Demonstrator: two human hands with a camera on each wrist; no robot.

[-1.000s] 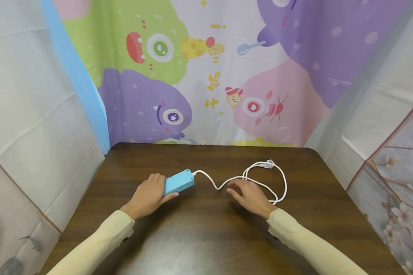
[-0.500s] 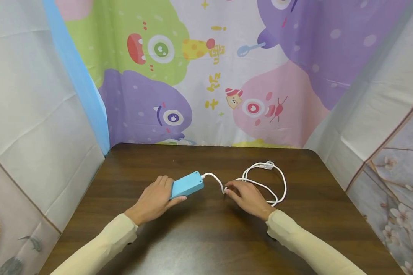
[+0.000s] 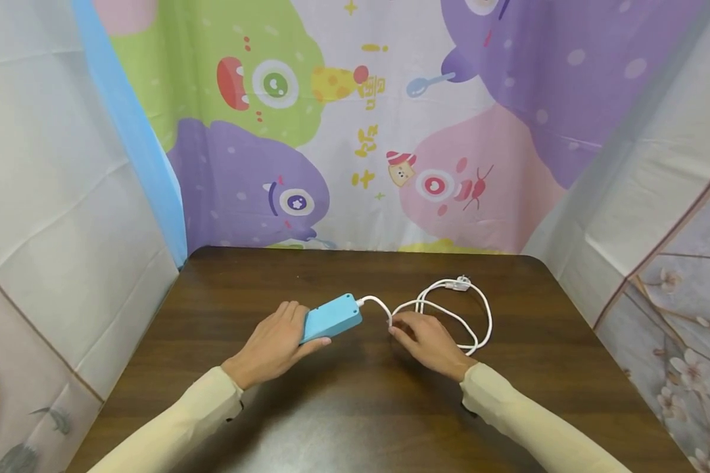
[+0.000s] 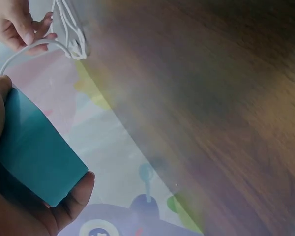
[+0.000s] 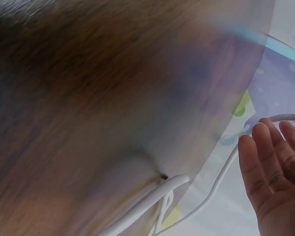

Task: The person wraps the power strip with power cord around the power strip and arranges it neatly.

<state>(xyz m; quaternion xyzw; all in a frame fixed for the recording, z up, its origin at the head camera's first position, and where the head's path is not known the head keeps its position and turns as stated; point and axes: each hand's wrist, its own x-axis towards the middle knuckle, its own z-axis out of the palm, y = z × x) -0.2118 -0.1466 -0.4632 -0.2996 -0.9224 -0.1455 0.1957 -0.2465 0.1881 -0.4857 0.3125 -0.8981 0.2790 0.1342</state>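
My left hand (image 3: 272,345) grips the near end of a light blue power strip (image 3: 334,318), thumb along its front side. In the left wrist view the power strip (image 4: 39,147) lies in the palm, with fingers wrapped around its edges. A white cord (image 3: 378,301) leaves the strip's far end and curves over to my right hand (image 3: 430,343). Thumb and fingertips of that hand pinch the cord a short way from the strip. In the right wrist view the cord (image 5: 221,177) runs behind the extended other fingers.
The remaining cord (image 3: 490,315) lies in a loose loop on the dark wooden table (image 3: 355,407), right of the right hand. Its plug (image 3: 460,284) rests at the back of that loop. A cartoon-printed curtain (image 3: 355,217) hangs behind the table, with pale fabric at both sides.
My left hand has carried the power strip to the right, nearer the right hand. The right hand has taken hold of the cord, and the stretch between the hands is shorter.
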